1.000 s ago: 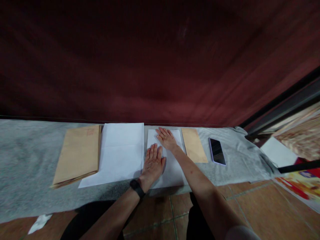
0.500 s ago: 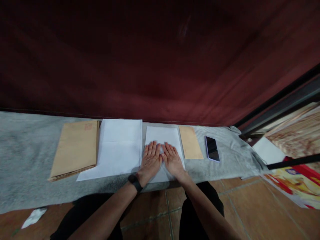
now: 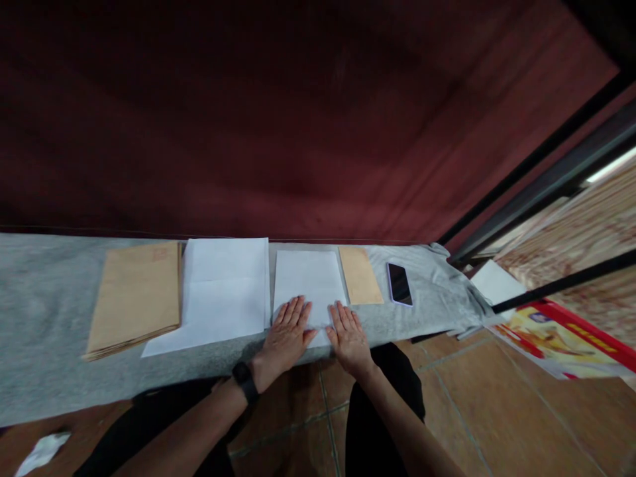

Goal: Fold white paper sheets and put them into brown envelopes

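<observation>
A white sheet of paper (image 3: 308, 275) lies in front of me on the grey cloth (image 3: 44, 311). My left hand (image 3: 285, 334) rests flat on its lower left part, fingers stretched out. Across from it, my right hand (image 3: 349, 338) lies flat on the lower right edge, also with fingers extended. Bare paper shows between the two hands. Neither hand holds anything. Left of this sheet is a stack of larger white paper (image 3: 226, 291), with one corner jutting out at the lower left. A small brown envelope (image 3: 361, 275) lies just to the right of the sheet.
Several large brown envelopes (image 3: 136, 291) are stacked at the left. A phone (image 3: 399, 285) lies right of the small envelope. Behind the cloth hangs a dark red curtain (image 3: 278, 165). A colourful printed box (image 3: 561, 338) sits low at the right, and crumpled tissue (image 3: 42, 454) lies on the floor.
My hands have slid apart and toward me, from side by side at the sheet's middle to its near edge. The view has shifted slightly to the right.
</observation>
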{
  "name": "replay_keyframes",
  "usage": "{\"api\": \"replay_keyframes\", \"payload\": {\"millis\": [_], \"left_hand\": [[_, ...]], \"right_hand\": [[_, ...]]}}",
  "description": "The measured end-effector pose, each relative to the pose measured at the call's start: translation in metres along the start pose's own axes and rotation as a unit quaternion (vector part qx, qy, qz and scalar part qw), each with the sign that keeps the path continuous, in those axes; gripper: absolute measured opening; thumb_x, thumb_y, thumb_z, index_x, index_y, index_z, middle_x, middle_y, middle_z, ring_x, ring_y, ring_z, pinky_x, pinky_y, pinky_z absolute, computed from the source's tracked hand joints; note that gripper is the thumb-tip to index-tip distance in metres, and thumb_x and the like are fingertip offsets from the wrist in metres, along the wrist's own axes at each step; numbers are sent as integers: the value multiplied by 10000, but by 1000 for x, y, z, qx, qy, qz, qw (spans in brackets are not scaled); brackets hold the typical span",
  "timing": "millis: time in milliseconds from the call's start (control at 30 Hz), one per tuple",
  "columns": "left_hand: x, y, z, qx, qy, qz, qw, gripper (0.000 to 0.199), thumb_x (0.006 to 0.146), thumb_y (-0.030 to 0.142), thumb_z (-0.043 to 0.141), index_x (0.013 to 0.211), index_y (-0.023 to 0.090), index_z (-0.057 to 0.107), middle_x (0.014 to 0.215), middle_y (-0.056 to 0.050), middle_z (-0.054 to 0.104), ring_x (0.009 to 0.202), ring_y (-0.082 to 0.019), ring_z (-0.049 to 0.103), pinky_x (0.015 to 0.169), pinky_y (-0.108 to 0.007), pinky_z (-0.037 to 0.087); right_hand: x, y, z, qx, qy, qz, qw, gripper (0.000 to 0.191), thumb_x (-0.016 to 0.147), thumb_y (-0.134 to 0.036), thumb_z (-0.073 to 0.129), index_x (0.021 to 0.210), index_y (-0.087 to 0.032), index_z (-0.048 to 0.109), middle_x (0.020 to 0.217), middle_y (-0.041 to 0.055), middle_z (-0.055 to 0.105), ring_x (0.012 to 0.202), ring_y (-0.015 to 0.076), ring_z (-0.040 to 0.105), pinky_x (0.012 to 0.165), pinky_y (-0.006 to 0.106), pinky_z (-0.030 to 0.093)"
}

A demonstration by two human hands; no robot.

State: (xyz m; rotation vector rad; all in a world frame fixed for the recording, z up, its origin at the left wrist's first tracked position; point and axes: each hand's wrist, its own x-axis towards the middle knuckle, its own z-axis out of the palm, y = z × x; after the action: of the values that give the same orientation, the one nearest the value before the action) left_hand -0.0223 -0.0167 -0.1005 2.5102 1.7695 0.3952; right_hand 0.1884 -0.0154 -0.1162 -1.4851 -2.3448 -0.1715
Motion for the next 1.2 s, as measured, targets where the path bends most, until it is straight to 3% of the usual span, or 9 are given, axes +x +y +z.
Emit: {"api": "replay_keyframes", "payload": {"millis": [233, 600, 833, 933, 1033, 1133, 1200], "left_hand": [[-20, -7, -12, -23, -45, 33, 998, 679, 953, 505, 501, 1499, 106, 442, 1620, -218, 332, 1522, -352, 282, 1230, -556, 249], [-21, -6, -42, -37, -126, 59, 990, 615, 816, 109, 473, 1430, 84, 513, 1579, -224, 410, 1485, -337, 369, 1205, -528, 331], [-20, -7, -42, -40, -103, 60, 992, 572, 832, -19, 393, 1359, 97, 583, 1489, -207, 534, 1412, -311, 483, 1170, -496, 380], [-13, -14, -52, -93, -100, 39, 990, 417, 892, 27, 390, 1171, 139, 679, 1321, -173, 670, 1260, -268, 620, 1098, -421, 446], [-5, -23, -68, -165, -115, 1, 979, 318, 964, 174, 384, 992, 193, 700, 1070, -109, 752, 1023, -243, 702, 926, -364, 510], [2, -36, -79, -258, -162, -27, 952, 246, 905, 282, 466, 856, 202, 693, 869, -49, 742, 842, -222, 685, 772, -305, 494], [5, -47, -81, -334, -198, -35, 921, 222, 834, 326, 532, 853, 190, 705, 844, -35, 737, 821, -223, 671, 737, -292, 484]], "right_hand": [[-19, 11, -10, 7, -8, -10, 1000, 588, 1058, -349, 412, 1603, -172, 281, 1611, 142, 380, 1467, 309, 413, 1187, 518, 376], [-34, 31, -19, 85, -10, -61, 994, 623, 1047, -337, 457, 1613, -189, 242, 1570, 159, 451, 1463, 298, 421, 1158, 557, 438], [-31, 37, -22, 148, -16, -52, 987, 596, 1006, -357, 553, 1559, -208, 384, 1537, 153, 497, 1426, 307, 468, 1156, 581, 437], [-27, 42, -22, 208, -9, -31, 978, 522, 985, -334, 586, 1490, -236, 497, 1471, 125, 575, 1370, 287, 532, 1154, 559, 445], [-23, 47, -23, 284, 3, 15, 959, 386, 987, -308, 555, 1363, -262, 633, 1372, 91, 659, 1293, 259, 600, 1125, 516, 480], [-21, 48, -29, 352, 4, 76, 933, 269, 981, -347, 557, 1143, -268, 757, 1218, 66, 741, 1203, 252, 653, 1090, 483, 502], [-21, 48, -35, 386, -3, 128, 913, 250, 949, -417, 608, 1018, -252, 783, 1073, 59, 779, 1080, 251, 699, 1007, 436, 550]]}}
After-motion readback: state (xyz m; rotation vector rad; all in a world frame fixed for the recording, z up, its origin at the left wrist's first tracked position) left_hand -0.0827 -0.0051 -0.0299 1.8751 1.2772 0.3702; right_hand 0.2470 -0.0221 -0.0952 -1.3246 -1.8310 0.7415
